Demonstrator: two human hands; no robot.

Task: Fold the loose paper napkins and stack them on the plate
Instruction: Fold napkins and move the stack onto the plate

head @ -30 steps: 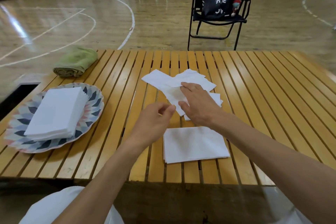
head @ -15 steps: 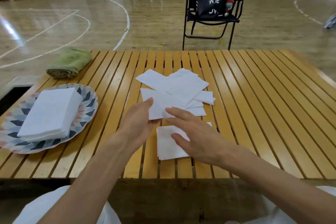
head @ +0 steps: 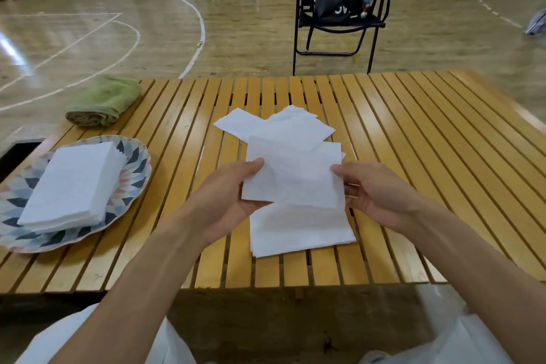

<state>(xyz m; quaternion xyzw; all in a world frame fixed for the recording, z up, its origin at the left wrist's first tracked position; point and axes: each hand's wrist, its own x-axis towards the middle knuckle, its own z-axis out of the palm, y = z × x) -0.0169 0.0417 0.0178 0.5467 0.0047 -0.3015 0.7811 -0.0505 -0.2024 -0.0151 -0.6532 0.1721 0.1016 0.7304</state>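
I hold one white paper napkin [head: 292, 174] flat above the table, my left hand [head: 230, 201] pinching its left edge and my right hand [head: 375, 195] pinching its right edge. Directly beneath it lies a folded napkin [head: 298, 233] near the table's front edge. A loose pile of unfolded napkins [head: 277, 127] is spread just beyond my hands at mid-table. On the left, a patterned plate [head: 136, 162] carries a neat stack of folded napkins [head: 71, 186].
A rolled green towel [head: 103, 102] lies at the table's back left corner. The slatted wooden table [head: 413, 156] stretches away to the right. A black folding chair with a dark bag [head: 339, 6] stands on the gym floor behind the table.
Both hands pulled one napkin out of the loose pile and lifted it toward me. It is now held by its two side edges over the folded napkin.
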